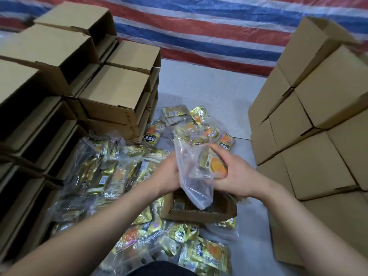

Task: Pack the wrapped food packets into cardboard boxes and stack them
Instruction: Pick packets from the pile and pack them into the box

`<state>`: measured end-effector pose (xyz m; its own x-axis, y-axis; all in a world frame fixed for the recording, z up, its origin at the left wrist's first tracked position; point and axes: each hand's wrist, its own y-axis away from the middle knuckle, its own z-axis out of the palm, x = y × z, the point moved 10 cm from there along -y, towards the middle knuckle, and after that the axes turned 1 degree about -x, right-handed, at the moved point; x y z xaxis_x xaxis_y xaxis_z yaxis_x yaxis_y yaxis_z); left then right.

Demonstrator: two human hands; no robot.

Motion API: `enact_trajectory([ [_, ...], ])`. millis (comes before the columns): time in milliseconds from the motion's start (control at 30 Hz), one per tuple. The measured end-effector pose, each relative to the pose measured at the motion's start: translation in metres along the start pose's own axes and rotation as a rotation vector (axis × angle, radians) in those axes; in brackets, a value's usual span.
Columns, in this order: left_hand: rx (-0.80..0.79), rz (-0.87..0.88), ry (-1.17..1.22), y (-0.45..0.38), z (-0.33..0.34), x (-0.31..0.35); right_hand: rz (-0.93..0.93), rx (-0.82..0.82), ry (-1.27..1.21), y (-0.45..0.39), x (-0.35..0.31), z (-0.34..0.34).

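Note:
Both my hands hold a clear plastic bag (196, 182) with gold and orange food packets inside, above a small open cardboard box (201, 213) on the floor. My left hand (169, 174) grips the bag's left edge. My right hand (237, 174) grips its right side, fingers curled round a packet (216, 165) through the plastic. The bag's lower end hangs into the box, which holds some dark packets. Several more gold packets (205, 253) lie loose and bagged on the floor around the box.
Stacks of open, empty cardboard boxes (111, 90) stand at the left. Closed boxes (318, 108) are stacked at the right. A red, white and blue striped tarp (209, 26) hangs behind. Bare grey floor (215, 96) lies between the stacks.

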<state>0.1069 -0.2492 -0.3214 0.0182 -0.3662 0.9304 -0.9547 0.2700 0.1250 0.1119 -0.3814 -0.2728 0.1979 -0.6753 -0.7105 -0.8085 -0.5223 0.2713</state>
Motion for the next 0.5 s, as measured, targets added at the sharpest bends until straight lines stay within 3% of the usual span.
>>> enact_trajectory([
  [133, 0.126, -0.054, -0.19, 0.004, -0.019, -0.018, 0.103, -0.075, 0.699, 0.006, 0.018, 0.0],
  [233, 0.005, -0.109, -0.363, 0.007, -0.013, -0.037, 0.164, -0.129, 0.998, 0.005, 0.019, 0.008],
  [367, -0.106, -0.145, -0.438, 0.015, 0.008, -0.056, 0.108, -0.224, 1.015, -0.001, 0.013, 0.037],
  [500, -0.065, -0.161, -0.35, 0.021, 0.013, -0.066, 0.131, -0.435, 0.636, -0.006, 0.029, 0.087],
])
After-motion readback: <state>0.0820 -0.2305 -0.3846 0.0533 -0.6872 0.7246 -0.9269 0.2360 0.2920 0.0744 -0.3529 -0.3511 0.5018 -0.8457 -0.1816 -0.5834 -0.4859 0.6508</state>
